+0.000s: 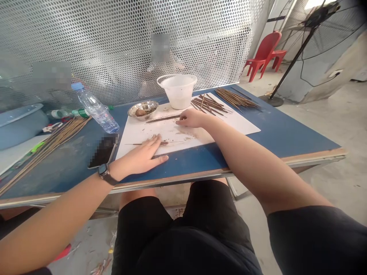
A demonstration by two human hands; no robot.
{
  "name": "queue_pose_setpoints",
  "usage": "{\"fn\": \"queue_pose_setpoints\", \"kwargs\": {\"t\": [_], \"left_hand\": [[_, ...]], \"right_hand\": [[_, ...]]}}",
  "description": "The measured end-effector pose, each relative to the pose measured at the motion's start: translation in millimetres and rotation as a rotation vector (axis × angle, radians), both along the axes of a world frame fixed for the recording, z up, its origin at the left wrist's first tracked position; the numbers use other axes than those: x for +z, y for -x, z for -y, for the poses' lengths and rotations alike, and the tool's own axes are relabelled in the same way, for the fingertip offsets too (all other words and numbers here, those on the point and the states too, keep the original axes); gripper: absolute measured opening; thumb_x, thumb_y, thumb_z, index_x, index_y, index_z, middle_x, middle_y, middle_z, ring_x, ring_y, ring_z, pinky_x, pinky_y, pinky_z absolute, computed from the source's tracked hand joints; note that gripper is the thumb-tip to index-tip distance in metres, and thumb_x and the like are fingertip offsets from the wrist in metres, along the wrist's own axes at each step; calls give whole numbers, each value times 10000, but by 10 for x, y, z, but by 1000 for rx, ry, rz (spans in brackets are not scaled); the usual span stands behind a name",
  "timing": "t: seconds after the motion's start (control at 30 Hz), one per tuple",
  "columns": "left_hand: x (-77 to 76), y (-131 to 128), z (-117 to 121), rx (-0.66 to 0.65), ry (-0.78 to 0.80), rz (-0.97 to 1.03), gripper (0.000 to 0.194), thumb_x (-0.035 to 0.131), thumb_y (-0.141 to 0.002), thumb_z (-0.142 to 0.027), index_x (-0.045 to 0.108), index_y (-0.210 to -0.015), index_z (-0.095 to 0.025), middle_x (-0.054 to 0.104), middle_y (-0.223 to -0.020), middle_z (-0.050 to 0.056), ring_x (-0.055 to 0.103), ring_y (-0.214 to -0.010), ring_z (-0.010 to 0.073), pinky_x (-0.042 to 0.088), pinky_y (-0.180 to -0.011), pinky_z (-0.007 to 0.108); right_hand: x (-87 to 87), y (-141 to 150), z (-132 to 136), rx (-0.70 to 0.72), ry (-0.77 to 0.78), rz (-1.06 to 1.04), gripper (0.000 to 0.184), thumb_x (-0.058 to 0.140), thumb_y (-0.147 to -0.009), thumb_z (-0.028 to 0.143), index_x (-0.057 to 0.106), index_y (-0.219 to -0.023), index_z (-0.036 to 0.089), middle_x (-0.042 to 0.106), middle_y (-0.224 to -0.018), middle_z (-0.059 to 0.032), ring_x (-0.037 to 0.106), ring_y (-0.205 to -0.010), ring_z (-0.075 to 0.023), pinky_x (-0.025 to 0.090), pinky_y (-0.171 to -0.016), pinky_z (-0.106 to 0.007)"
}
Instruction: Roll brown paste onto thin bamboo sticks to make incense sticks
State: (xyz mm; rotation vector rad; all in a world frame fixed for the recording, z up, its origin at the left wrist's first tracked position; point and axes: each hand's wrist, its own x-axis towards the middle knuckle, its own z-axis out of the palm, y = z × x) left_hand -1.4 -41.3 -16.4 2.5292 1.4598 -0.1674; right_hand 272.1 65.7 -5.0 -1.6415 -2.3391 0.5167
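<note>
My left hand (142, 154) lies flat and open on the near edge of a white board (232, 122), its fingers stretched out over a thin stick coated in brown paste (149, 143). My right hand (191, 117) rests further back on the board with its fingers curled down; whether it holds anything is hidden. A longer coated stick (162, 119) lies just left of that hand. Brown crumbs are smeared across the board between my hands.
A white bucket (178, 91) and a metal bowl (142, 109) stand at the board's far edge. Coated sticks (210, 104) pile at the back right, bare sticks (51, 143) at left. A water bottle (96, 109), a phone (103, 151), a perforated screen, a red chair (265, 53).
</note>
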Motion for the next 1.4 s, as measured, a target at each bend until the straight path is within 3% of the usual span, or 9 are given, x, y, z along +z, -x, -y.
{"fn": "queue_pose_setpoints", "kwargs": {"t": [0.17, 0.4, 0.5, 0.6, 0.8, 0.93, 1.07, 1.27, 1.4], "left_hand": [[-2, 16, 67, -29, -6, -3, 1080, 322, -1011, -846, 82, -1799, -148, 54, -1843, 123, 121, -1705, 363, 217, -1375, 523], [-101, -136, -637, -16, 10, 20, 1104, 254, -1002, -846, 38, -1791, -104, -40, -1844, 151, 22, -1712, 347, 142, -1380, 509], [-70, -189, -745, -3, 15, 28, 1109, 266, -999, -851, 72, -1790, -99, -29, -1841, 165, 28, -1713, 363, 166, -1369, 549], [-38, -187, -567, 9, 13, 39, 1131, 299, -980, -877, 86, -1794, -120, 1, -1838, 166, 60, -1707, 389, 195, -1362, 573], [-30, -11, 71, -57, -13, 21, 1108, 376, -969, -881, 79, -1804, -217, 46, -1846, 82, 117, -1703, 380, 195, -1380, 533], [-21, -3, 200, -39, -15, 11, 1129, 367, -968, -885, 92, -1802, -174, 41, -1847, 94, 108, -1707, 379, 200, -1382, 533], [-28, -150, -52, -25, -12, 15, 1176, 318, -974, -876, 86, -1781, -52, 27, -1842, 169, 80, -1706, 395, 165, -1385, 529], [-50, -377, -600, -11, -7, 38, 1126, 324, -998, -817, 43, -1782, -59, -25, -1843, 169, 28, -1712, 372, 144, -1381, 526], [-53, -386, -572, 7, 1, 40, 1141, 320, -998, -814, 26, -1774, -30, -38, -1842, 179, 28, -1713, 372, 148, -1383, 498]], "right_hand": [[3, 29, 7, -15, -5, 21, 337, 657, -1039, 469, 809, -1059, 169, 804, -1156, -157, 709, -1001, -281, 501, -798, -360], [13, 27, 19, -11, 9, -9, 316, 694, -1027, 445, 804, -1058, 151, 806, -1087, -142, 700, -941, -245, 486, -783, -334], [5, 14, 12, -18, 12, -14, 315, 688, -1030, 451, 797, -1024, 156, 804, -1096, -138, 691, -917, -232, 476, -769, -326], [-8, 4, 0, -12, 5, -9, 313, 694, -1024, 457, 803, -1015, 164, 803, -1078, -136, 696, -920, -239, 481, -784, -332], [-51, 9, -48, -6, -12, -9, 291, 724, -1001, 439, 809, -1063, 168, 796, -1090, -144, 703, -969, -265, 492, -820, -356], [-72, 5, -64, 3, -25, -5, 292, 722, -998, 437, 807, -1066, 167, 794, -1103, -141, 696, -978, -266, 487, -814, -359], [-48, 2, -31, 7, -31, 4, 299, 716, -1002, 427, 805, -1091, 155, 796, -1093, -131, 692, -963, -248, 477, -796, -338], [-7, 4, 52, 24, -26, 35, 292, 712, -997, 422, 811, -1076, 160, 789, -1051, -118, 684, -942, -243, 477, -805, -337], [-17, -7, 46, 39, -27, 27, 275, 713, -995, 401, 806, -1077, 156, 788, -1055, -117, 683, -947, -238, 475, -797, -334]]}}
